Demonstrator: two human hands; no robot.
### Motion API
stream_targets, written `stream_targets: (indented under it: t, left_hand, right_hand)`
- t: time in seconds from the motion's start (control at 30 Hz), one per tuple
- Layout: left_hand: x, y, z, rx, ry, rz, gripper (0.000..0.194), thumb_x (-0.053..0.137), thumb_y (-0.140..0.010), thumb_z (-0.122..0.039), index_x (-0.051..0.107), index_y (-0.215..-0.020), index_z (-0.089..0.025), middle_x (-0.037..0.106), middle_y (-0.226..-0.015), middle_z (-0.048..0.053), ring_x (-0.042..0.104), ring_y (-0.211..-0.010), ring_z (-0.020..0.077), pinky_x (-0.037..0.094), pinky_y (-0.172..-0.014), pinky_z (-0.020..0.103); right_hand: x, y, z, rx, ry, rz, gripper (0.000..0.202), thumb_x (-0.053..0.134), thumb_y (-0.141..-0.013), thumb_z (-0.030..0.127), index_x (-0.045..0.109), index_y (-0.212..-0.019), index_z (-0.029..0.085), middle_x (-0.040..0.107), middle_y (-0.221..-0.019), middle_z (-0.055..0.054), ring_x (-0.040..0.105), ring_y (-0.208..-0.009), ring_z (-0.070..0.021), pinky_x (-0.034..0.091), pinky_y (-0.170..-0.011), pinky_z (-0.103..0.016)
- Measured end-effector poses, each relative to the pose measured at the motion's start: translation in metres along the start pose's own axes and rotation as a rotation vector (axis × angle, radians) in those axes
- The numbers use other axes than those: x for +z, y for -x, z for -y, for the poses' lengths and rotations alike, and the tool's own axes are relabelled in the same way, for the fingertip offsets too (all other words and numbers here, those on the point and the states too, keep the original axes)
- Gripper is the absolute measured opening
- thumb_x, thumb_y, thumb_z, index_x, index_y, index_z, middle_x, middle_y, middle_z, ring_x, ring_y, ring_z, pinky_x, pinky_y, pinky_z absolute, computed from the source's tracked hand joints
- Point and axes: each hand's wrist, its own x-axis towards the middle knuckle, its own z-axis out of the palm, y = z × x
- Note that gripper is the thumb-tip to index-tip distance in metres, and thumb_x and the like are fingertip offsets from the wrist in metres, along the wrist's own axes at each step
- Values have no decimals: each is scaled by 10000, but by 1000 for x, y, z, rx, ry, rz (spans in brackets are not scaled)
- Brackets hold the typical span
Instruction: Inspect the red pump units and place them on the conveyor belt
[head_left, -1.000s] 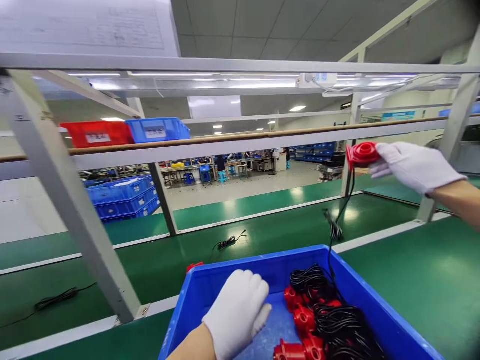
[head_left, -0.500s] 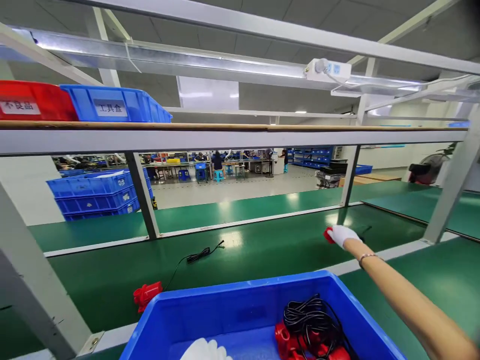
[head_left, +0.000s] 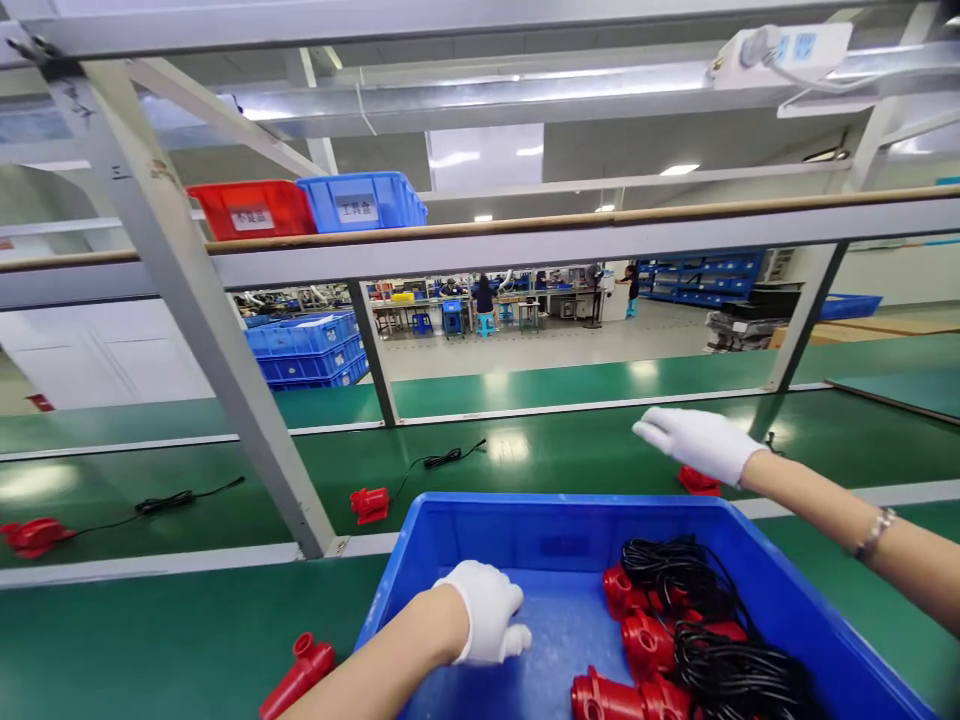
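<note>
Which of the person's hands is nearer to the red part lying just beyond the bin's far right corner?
Right. The right hand is close by the red part, partly overlapping it in view; the left hand is farther off, over the blue bin.

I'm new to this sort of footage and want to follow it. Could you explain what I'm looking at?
There is no machine arm here: these are one person's hands in white gloves. Every picture comes from a single camera worn on the head, looking forward and down.

The left hand is over the blue bin, fingers curled. Nothing shows in it, though its palm is hidden. In the bin are red parts and coiled black cables.

The right hand is outstretched above the green surface, near another red part, and seems to hold nothing. Three other red parts lie to the left.

Ahead, a shelf bears a red box.
</note>
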Motion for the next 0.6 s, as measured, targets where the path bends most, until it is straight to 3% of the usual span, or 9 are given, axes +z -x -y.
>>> stream_targets:
  t: [0.07, 0.17, 0.27, 0.37, 0.43, 0.5, 0.6]
  left_hand:
    - [3, 2, 2, 1, 18, 40, 485, 455, -868, -526, 707, -1045, -152, 707, -982, 194, 683, -901, 386, 551, -734, 489]
    - [6, 6, 2, 15, 36, 80, 500, 442, -862, -544, 703, -1084, -180, 708, -1009, 186, 686, -919, 377, 556, -725, 480]
    - [10, 9, -2, 35, 61, 106, 525, 440, -853, -567, 702, -1101, -185, 707, -1017, 194, 683, -923, 389, 555, -713, 494]
    - [14, 10, -5, 57, 112, 133, 527, 471, -837, -573, 711, -1075, -169, 704, -1000, 215, 676, -906, 424, 549, -687, 530]
    - [14, 11, -5, 70, 169, 127, 511, 501, -830, -560, 711, -1064, -157, 696, -1012, 229, 665, -921, 448, 538, -698, 559]
    - [10, 14, -4, 90, 259, 79, 528, 521, -829, -564, 683, -1109, -147, 679, -1061, 238, 644, -973, 460, 518, -759, 588]
    - [-3, 19, -4, 146, 468, -58, 617, 483, -859, -633, 571, -1242, -158, 648, -1142, 209, 624, -1048, 413, 494, -860, 560]
  right_hand:
    - [7, 34, 55, -225, -1, 41, 361, 355, -1001, 438, 630, -943, 212, 675, -886, -47, 647, -825, -204, 427, -706, -292]
    - [38, 97, 134, -503, 11, 150, 254, 527, -896, 443, 653, -840, 229, 694, -807, -30, 659, -717, -210, 391, -598, -264]
    - [78, 146, 180, -631, 58, 222, 220, 661, -764, 408, 661, -804, 192, 691, -732, -78, 652, -597, -268, 339, -507, -279]
    - [103, 162, 190, -631, 68, 217, 85, 630, -748, 242, 636, -792, 170, 687, -738, -104, 656, -594, -289, 321, -495, -288]
    - [103, 157, 185, -583, 32, 188, 42, 578, -751, 168, 603, -785, 171, 684, -756, -97, 661, -624, -277, 331, -514, -288]
    - [87, 145, 176, -493, -26, 152, 56, 522, -796, 156, 573, -787, 177, 676, -732, -75, 656, -618, -253, 339, -526, -285]
    - [40, 124, 160, -337, -138, 83, 187, 377, -945, 218, 542, -858, 200, 663, -722, -18, 641, -625, -186, 383, -553, -259]
